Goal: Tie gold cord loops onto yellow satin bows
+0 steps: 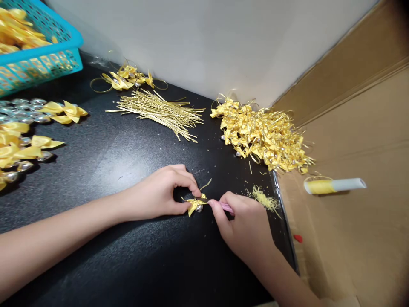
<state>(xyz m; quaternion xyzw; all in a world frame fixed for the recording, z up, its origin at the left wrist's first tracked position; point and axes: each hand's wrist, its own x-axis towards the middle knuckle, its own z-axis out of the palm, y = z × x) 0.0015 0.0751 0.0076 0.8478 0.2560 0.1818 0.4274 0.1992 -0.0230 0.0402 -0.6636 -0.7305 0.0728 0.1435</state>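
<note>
My left hand (171,189) pinches a small yellow ribbon bow (192,206) against the black table. A shiny silver bead (199,208) sits at the bow's lower right side. In my right hand (244,221) is a small knife with a pink handle (226,207), its dark blade lying across the bow close to my left fingertips. A thin yellow strand sticks up from the bow toward the upper right. Just right of my right hand lies a tangle of yellow thread scraps (264,198).
Gold twist ties (162,111) lie beyond my hands, with finished bows (262,134) heaped at right. Several looped bows (128,77) rest by the wall. Left are loose bows (65,111), silver beads (22,110) and a blue basket (60,59). A ribbon roll (334,186) sits on cardboard.
</note>
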